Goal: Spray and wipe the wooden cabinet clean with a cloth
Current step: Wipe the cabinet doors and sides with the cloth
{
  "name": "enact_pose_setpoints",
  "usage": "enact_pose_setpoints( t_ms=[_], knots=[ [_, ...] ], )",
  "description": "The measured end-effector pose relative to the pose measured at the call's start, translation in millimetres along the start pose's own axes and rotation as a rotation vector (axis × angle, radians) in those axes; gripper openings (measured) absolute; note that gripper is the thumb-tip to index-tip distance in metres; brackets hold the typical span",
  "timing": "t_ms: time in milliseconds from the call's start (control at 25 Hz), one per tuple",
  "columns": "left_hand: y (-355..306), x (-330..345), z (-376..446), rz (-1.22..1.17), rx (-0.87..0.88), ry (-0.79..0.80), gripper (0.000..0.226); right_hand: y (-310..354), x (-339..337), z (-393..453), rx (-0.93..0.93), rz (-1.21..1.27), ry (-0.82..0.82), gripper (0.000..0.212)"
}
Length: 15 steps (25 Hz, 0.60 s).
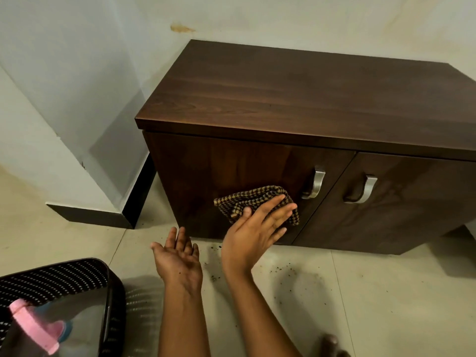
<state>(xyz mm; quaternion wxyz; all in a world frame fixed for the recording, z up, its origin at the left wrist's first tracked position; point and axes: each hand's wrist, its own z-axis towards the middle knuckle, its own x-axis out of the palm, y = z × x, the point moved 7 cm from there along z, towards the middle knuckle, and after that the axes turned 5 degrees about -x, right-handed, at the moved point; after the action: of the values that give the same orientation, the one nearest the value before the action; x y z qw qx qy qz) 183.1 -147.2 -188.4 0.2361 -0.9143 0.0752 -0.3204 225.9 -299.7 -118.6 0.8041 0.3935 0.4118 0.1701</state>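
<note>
The dark wooden cabinet [296, 96] stands against the wall, with two doors and curved metal handles. My right hand [255, 230] presses a brown checked cloth [247, 200] flat against the lower part of the left door, fingers straight, just left of its handle [314, 182]. My left hand [177, 256] hovers palm-up in front of the cabinet's lower left corner, fingers relaxed and holding nothing. A spray bottle with a pink head [33, 328] lies in the basket at the bottom left.
A black woven basket [77, 274] sits on the tiled floor at the lower left. Dark crumbs [283, 269] are scattered on the floor before the cabinet. A wall corner with black skirting [103, 215] juts out left of the cabinet.
</note>
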Motion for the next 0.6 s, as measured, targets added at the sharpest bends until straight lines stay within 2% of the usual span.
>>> enact_pose_setpoints(
  t_ms=[200,320,400,480,600],
  knots=[
    [-2,-2,2,0.005,-0.003,0.007,0.066,-46,-2,10,0.677,0.305,0.061,0.069],
    [-3,-6,5,0.004,-0.01,0.003,0.066,-94,-9,26,1.05,0.721,-0.117,0.063],
    [-3,-8,6,0.014,-0.005,0.001,0.066,-109,-16,32,1.092,0.93,-0.181,0.063],
    [-2,-11,8,0.024,-0.005,-0.001,0.067,-108,-20,33,1.032,0.924,-0.187,0.07],
    [-1,-20,14,0.038,-0.003,-0.014,0.067,-79,7,1,1.084,0.842,-0.027,0.08]
  ],
)
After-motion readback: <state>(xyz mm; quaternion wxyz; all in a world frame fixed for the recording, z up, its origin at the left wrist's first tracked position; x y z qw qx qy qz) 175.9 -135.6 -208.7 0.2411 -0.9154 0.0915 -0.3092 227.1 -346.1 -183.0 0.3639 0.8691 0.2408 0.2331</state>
